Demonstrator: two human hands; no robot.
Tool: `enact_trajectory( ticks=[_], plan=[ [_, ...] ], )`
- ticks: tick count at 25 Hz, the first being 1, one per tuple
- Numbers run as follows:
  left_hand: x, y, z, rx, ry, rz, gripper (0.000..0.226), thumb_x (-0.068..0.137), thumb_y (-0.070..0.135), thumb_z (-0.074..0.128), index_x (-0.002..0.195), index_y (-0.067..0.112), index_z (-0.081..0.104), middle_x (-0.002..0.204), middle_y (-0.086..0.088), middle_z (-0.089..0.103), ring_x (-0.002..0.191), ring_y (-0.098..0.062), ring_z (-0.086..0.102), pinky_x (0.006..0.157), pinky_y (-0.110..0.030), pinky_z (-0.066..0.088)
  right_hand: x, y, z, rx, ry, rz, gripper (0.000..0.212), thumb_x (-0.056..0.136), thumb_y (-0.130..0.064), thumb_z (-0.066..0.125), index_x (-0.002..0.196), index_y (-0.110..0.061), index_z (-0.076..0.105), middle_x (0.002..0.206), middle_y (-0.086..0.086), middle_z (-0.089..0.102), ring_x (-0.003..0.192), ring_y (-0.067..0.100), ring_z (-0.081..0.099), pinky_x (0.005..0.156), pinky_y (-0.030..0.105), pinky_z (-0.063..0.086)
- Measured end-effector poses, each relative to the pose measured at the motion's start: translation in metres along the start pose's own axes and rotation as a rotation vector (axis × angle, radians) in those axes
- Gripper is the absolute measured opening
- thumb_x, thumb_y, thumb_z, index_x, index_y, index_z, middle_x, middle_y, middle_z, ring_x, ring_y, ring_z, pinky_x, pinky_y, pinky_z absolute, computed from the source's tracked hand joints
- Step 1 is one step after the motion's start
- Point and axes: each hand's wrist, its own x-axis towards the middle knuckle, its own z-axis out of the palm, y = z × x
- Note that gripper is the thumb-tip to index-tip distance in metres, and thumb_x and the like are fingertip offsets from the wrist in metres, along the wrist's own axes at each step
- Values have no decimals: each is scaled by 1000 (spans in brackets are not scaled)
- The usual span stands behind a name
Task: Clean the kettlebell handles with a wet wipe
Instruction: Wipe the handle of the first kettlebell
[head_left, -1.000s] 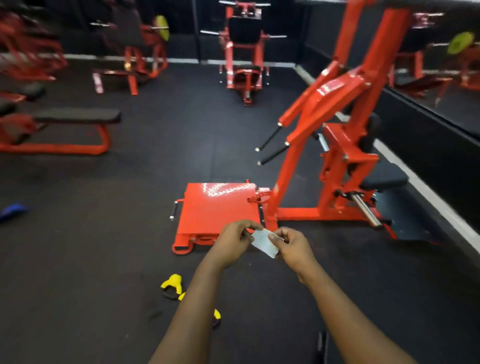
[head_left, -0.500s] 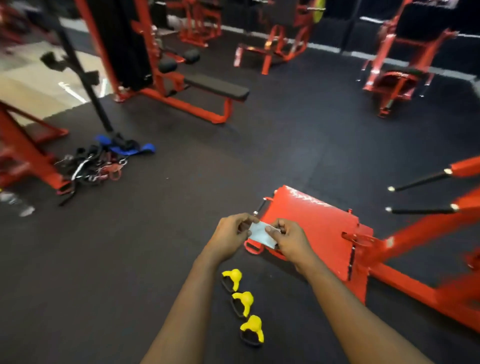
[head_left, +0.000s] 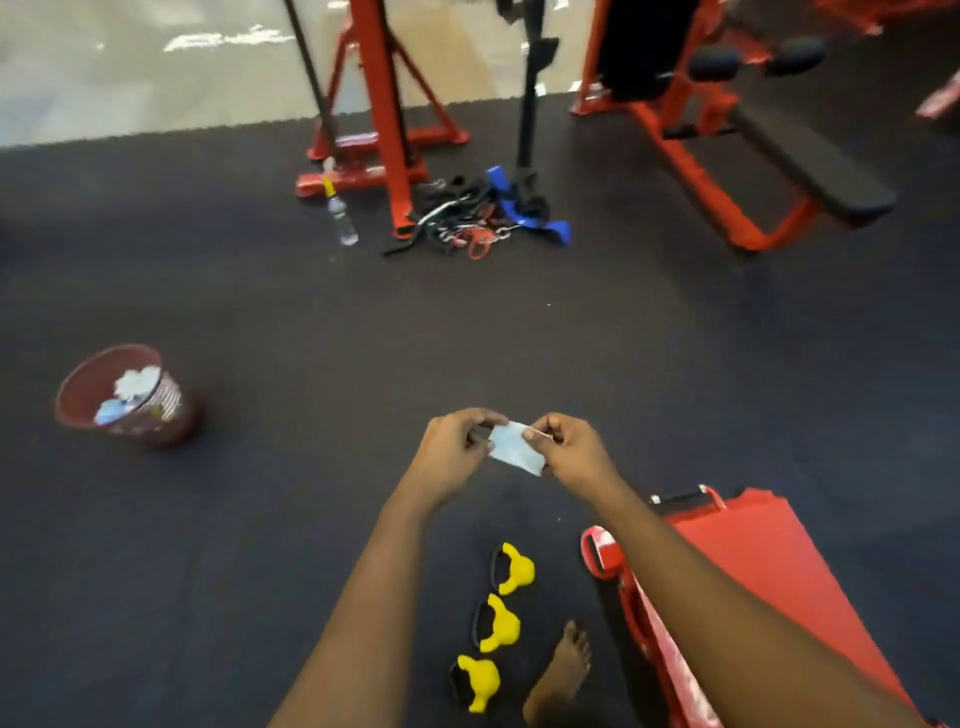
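Wet wipe (head_left: 513, 449) between left grip (head_left: 456, 451) and right grip (head_left: 572, 450)

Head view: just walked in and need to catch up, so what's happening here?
A person pinches a pale wet wipe between left hand and right hand. Three yellow kettlebells lie on the floor below, untouched. A red bin with crumpled paper stands to the left.
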Motion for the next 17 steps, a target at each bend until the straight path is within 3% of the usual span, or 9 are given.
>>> enact_trajectory(
  ticks=[4, 9, 13, 17],
  plan=[
    [-22, 1, 6, -58, 187, -175, 32, 84, 2, 64, 108, 23, 71, 91, 9, 68, 77, -8, 66, 71, -13, 49, 21, -11, 6, -65, -191, -72, 13, 84, -31, 68, 77, -20, 69, 75, 4, 70, 68, 15, 61, 67, 46, 56],
    [-79, -14, 4, -90, 400, -335, 35, 86, 2, 62, 111, 25, 69, 103, 10, 69, 74, -8, 66, 61, -11, 49, 7, -28, 48, -106, -422, -167, 14, 84, -30, 67, 71, -24, 67, 70, -1, 66, 65, 14, 58, 61, 41, 53],
    [-129, -14, 16, -174, 549, -410, 36, 86, 1, 62, 112, 24, 70, 106, 11, 69, 77, -3, 66, 68, -11, 49, -23, -37, 61, -125, -561, -241, 16, 89, -26, 67, 74, -20, 66, 70, 2, 65, 62, 15, 56, 58, 32, 47],
    [-166, -12, 43, -273, 608, -443, 36, 86, 2, 62, 112, 26, 70, 104, 10, 70, 79, -8, 66, 72, -21, 54, -51, -23, 56, -150, -620, -254, 16, 87, -29, 68, 74, -19, 67, 72, 8, 66, 62, 19, 60, 56, 39, 53]
  ],
)
